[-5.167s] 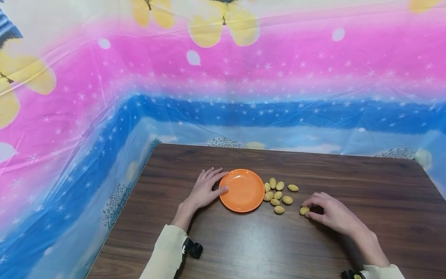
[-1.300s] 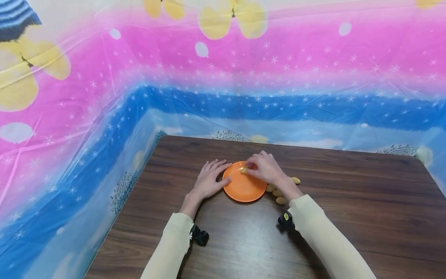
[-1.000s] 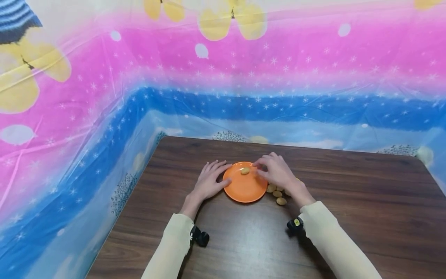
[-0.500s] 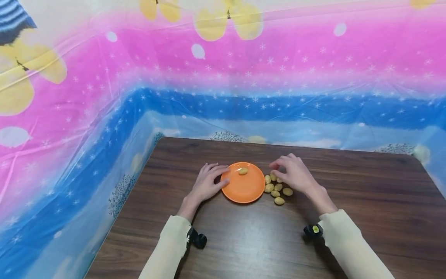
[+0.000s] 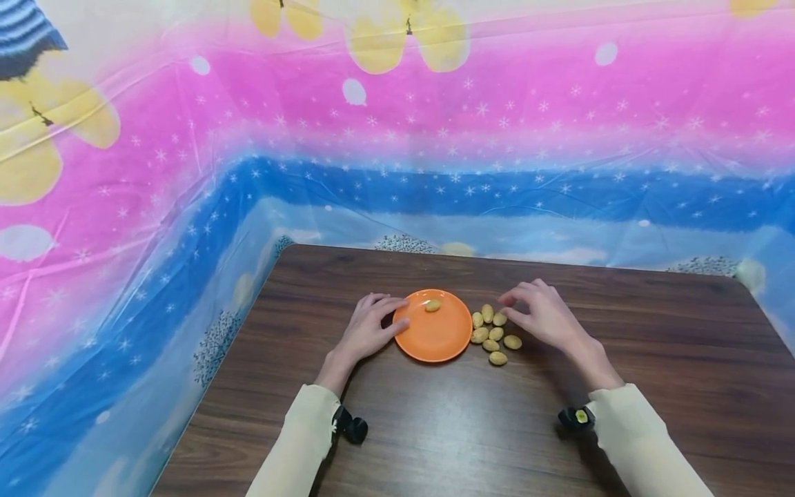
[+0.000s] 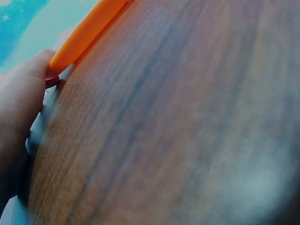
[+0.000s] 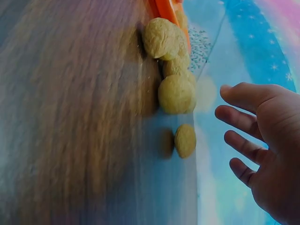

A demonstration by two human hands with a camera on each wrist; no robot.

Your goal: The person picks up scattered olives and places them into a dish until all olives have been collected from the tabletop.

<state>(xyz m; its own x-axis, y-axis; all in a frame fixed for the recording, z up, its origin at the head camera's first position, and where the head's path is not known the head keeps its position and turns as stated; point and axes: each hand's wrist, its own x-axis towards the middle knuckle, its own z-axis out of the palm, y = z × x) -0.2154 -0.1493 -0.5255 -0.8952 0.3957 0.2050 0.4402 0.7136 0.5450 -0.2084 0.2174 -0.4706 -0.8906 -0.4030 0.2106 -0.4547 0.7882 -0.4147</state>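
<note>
Resting relaxed fingers and a parted thumb on the left rim of the orange plate (image 5: 435, 339), just below the middle of the head view, the left hand (image 5: 365, 328) touches it lightly. Right of centre, the right hand (image 5: 546, 316) has its fingers loosely spread, holding nothing, near a cluster of yellow-brown oval pieces (image 5: 496, 333) on the counter (image 5: 447, 428); one matching piece (image 5: 433, 305) lies on the plate's upper part.

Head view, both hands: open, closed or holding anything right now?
Left hand: open, touching the orange plate at its rim.
Right hand: open, holding nothing.
</note>
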